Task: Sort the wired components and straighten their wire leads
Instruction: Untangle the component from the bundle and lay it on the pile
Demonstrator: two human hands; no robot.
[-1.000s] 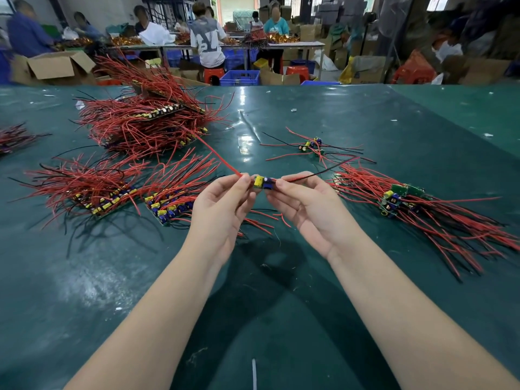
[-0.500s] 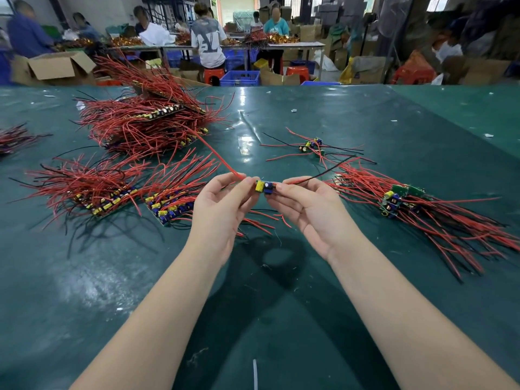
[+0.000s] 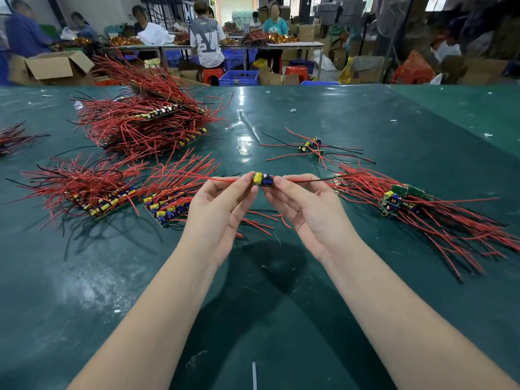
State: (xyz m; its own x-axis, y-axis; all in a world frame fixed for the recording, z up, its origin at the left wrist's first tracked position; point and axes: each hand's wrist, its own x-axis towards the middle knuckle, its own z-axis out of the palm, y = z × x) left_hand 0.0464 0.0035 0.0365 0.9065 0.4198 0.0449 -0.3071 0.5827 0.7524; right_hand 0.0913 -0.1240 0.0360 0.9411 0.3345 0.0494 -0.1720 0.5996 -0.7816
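Observation:
A small wired component (image 3: pixel 263 179) with a yellow and a blue part hangs above the green table (image 3: pixel 253 277) between my two hands. My left hand (image 3: pixel 218 209) pinches its left end, where a red lead runs out level to the left. My right hand (image 3: pixel 306 206) pinches its right end, where red and black leads run out level to the right. Both palms face me.
Rows of wired boards (image 3: pixel 101 192) (image 3: pixel 168 206) lie left of my hands, a big red-wired heap (image 3: pixel 146 122) behind them. A pile of boards (image 3: pixel 399 198) with long red leads lies right, a few loose ones (image 3: pixel 311 146) beyond. People work at far tables.
The red lead at the left has swung down from a steep up-left slant to level. The right-hand lead has also flattened out. Both hands stay on the component.

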